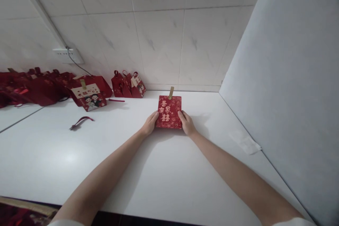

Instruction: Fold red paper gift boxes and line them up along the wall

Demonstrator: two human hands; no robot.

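So the red bag (pixel 169 120) is out in front of the person, over the far half of the white table (pixel 111 180), roughly mid-view with its printed face toward the camera. Can't really tell if its bottom edge is touching the table or just above it.

Both hands are on it. The left hand (pixel 150 123) pinches the left edge, thumb up by the front, and the right hand (pixel 187 123) does the same on the right edge. The rest of the fingers are mostly tucked out of sight, so no idea how far they wrap behind.

Handling-wise, it looks like stiff card or paper, probably pretty light, though whatever's inside (if anything) doesn't show. Not slippery by the look of it, but thin card would likely dent or crease if squeezed hard. The lower sides, right where the hands are, seem the sensible hold: firm edges, even support, print left clear. The gold tab (pixel 171 93) on top looks narrow and a bit floppy, so probably not great for taking the weight. A loose ribbon (pixel 82 121) lies well off to the left.
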